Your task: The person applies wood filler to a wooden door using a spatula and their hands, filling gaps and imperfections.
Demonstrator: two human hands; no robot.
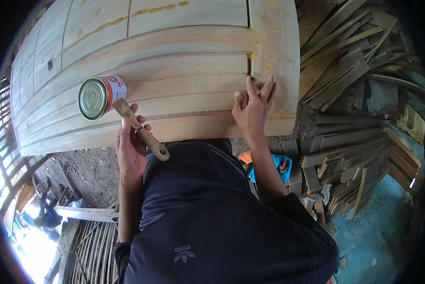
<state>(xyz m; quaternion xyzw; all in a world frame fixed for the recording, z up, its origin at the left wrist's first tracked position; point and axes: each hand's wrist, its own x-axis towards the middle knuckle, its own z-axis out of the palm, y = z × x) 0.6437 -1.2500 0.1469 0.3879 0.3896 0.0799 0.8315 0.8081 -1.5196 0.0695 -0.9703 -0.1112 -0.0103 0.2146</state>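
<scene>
Putty knife [149, 138], and there it was in your left hand [132, 156], thumb and fingers clamped on it over the near side of the wooden door [184, 85]! Its long axis ran on a slant: blade ahead and to your left, handle end back and right, toward your torso. The tin can [93, 98] sat just left of the blade, lid facing up; whether the two touched, you couldn't tell. Your left hand was clearly the nearer one. Over to the right, your right hand [254, 111] had its fingers spread apart, gripping nothing visible, fingertips at the dark groove beside the door's end board. The door lay flat, face up, its long grooves running crosswise before you, yellowish filler smears [256, 40] by that end board. And the room? Loose wood offcuts [345, 61] were heaped off to your right, a blue bag [286, 176] was beside your right forearm, and bare dirt ground [99, 173] showed on your left.
</scene>
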